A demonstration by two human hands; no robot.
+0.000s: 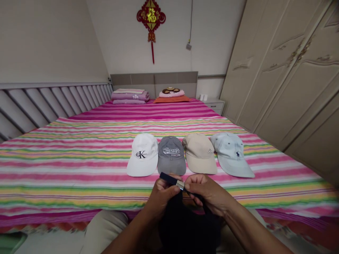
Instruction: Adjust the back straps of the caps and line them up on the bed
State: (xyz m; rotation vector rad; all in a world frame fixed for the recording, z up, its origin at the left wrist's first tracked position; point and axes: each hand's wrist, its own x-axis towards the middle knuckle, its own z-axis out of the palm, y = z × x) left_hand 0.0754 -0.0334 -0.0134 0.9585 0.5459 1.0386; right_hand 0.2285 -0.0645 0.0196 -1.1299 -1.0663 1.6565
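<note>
Close to my lap I hold a dark baseball cap [189, 225], its back strap [168, 178] and silvery metal buckle [180, 185] turned up toward me. My left hand [163, 194] pinches the strap just left of the buckle. On the other side, my right hand [209, 192] grips the strap by the buckle's right edge. Beyond my hands a row of caps lies on the bed: a white cap [143, 151], a grey cap [172, 163], a beige cap [200, 151] and a light blue cap [233, 151]. The dark cap's front is hidden.
A striped sheet [79, 151] covers the bed. Folded bedding [131, 96] and a pink folded item [171, 93] lie by the headboard [140, 78]. A railing [53, 102] runs along the left; a wardrobe [278, 77] and small nightstand [215, 106] stand right.
</note>
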